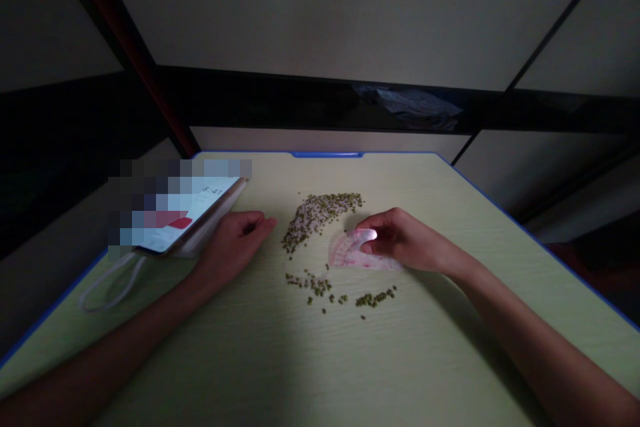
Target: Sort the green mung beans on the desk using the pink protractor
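My right hand (400, 240) pinches a clear semicircular protractor (350, 253) with pinkish markings, held low over the table by its right part. Left of it and behind it, a curved pile of small green beans mixed with pale grains (317, 213) lies on the table. Nearer to me are a loose patch of beans and pale grains (313, 282) and a short row of green beans (375, 298). My left hand (235, 237) rests beside the pile on its left, fingers curled in and thumb pointing toward the beans. Nothing shows in it.
At the left stands a tilted phone (193, 213) with a lit screen, partly blurred, close to my left hand. A white cord loop (110, 290) hangs from it. The pale table (240, 367) has a blue rim; cabinet panels rise behind it, with a plastic bag (415, 107) in a dark gap.
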